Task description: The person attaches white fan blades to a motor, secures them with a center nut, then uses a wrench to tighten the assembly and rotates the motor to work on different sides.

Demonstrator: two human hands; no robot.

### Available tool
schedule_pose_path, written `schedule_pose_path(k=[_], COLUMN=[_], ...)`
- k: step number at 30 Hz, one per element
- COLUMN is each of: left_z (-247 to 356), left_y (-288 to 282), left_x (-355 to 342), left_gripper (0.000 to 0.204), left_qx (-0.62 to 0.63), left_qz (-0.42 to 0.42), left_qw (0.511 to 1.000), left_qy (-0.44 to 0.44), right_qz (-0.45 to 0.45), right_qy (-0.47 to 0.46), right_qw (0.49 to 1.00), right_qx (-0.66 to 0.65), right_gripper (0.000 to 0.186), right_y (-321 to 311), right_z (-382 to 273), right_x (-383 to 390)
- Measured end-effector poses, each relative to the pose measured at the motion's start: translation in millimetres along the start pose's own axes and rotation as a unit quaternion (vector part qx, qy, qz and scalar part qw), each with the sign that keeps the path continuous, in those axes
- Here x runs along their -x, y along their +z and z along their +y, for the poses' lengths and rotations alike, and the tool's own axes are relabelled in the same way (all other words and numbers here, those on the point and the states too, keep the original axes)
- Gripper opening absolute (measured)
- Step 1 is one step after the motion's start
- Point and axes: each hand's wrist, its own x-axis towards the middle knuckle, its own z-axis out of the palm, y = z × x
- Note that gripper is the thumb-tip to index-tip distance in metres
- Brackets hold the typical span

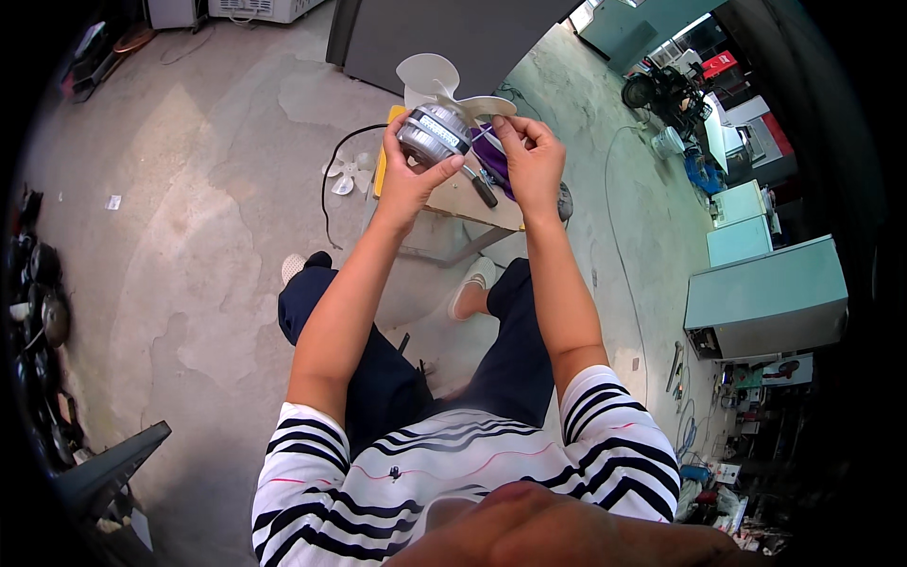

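My left hand (411, 180) is wrapped round a silver fan motor (431, 140) with a pale label band, held above a small wooden-topped stool (463, 203). White fan blades (430, 77) sit at the motor's far side, seemingly on its shaft. The fingers of my right hand (531, 161) are pinched at the tip of the right-hand blade, beside the motor; whether they hold a thin piece there too, I cannot make out. On the stool lie a black-handled tool (482, 191) and a purple cloth or bag (493, 165). A black cord (333, 170) hangs down at the stool's left.
Another white fan blade (350, 176) lies on the floor left of the stool. A grey cabinet (416, 42) stands just beyond. At the right are a pale refrigerator-like box (770, 298), a white bucket (667, 142) and clutter; dark round parts (42, 302) line the left edge.
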Motion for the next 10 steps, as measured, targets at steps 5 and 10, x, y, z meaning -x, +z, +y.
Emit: schedule_pose_path(k=[5,10], left_z=[6.9,15.0], left_y=[-12.1,-26.3], left_x=[-5.7,-9.9], left_gripper=[0.105,0.083], left_qx=[0.103,0.113], left_qz=[0.064,0.046], left_qw=[0.991,0.989], left_qy=[-0.055,-0.08], right_qz=[0.07,-0.108], right_qy=[0.069,0.083], right_qw=[0.99,0.948], right_qx=[-0.101,0.286], right_gripper=[0.024,0.035], right_y=[0.1,13.0], right_z=[43.1,128.6], right_x=[-9.1,-3.2])
